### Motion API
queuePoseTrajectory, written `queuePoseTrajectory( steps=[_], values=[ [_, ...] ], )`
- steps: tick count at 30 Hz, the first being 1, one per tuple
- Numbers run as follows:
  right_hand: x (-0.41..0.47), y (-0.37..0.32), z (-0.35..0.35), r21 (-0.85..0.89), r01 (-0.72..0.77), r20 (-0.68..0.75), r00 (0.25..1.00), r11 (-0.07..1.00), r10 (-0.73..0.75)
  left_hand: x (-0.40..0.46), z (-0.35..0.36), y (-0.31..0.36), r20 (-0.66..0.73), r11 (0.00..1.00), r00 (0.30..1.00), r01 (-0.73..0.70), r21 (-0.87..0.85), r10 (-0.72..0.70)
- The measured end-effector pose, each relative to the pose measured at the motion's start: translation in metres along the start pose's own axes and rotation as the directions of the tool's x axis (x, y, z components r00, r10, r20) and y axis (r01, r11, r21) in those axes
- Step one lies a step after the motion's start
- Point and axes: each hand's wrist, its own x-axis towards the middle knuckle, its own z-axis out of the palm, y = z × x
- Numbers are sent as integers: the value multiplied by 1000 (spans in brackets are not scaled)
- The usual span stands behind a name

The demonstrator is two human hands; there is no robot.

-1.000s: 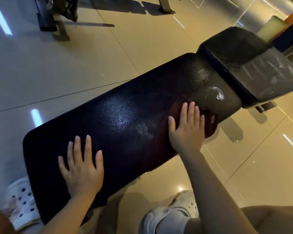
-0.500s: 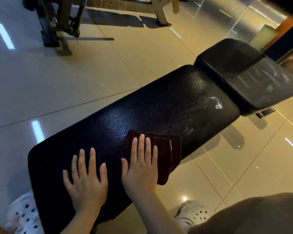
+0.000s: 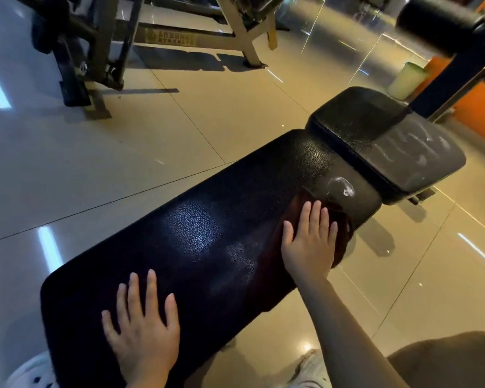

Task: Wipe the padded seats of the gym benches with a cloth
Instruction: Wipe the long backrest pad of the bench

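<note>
The limp dark maroon cloth [image 3: 339, 233] lies flat under the pressing, straight-fingered right hand [image 3: 310, 242] near the far end of the long black padded seat [image 3: 196, 236]; left hand [image 3: 143, 329] rests flat, empty; cloth probably slides easily, best palmed.

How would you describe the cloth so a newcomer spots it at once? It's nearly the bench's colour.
Find the long pad of the bench, then its far end near the smaller seat pad. The cloth lies flat there under the right hand, beside a white smear. It is dark reddish with a stitched hem, unlike the grained black padding.
</note>
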Motion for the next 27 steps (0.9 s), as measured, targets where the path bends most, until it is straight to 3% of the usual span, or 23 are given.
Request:
queuePoseTrajectory(
  steps=[4, 8, 14, 18, 21, 24, 27],
  values=[
    [-62, -25, 13, 38, 144, -47, 989, 989, -142, 2, -1, 0, 0, 1000, 1000, 8, 1, -8],
    [-142, -59, 32, 71, 292, 17, 956, 954, -294, 2, 0, 0, -9, 1000, 1000, -21, 16, 22],
    [-132, -54, 33, 57, 394, 6, 919, 917, -395, 0, 0, -2, -46, 999, 998, -42, 14, 42],
    [-70, -44, 23, -3, 295, -22, 955, 956, -295, 0, -1, -1, -50, 999, 998, -43, 9, 43],
    [-39, -43, 12, -31, 227, 98, 970, 973, -223, 1, -1, -2, -48, 999, 998, -49, 12, 50],
    [-57, -47, 16, -23, 217, 21, 976, 976, -216, -1, -1, 0, -48, 999, 998, -49, 9, 50],
    [-115, -56, 27, 29, 319, 16, 947, 947, -320, -2, -2, -1, -41, 999, 998, -47, 18, 48]
  ],
)
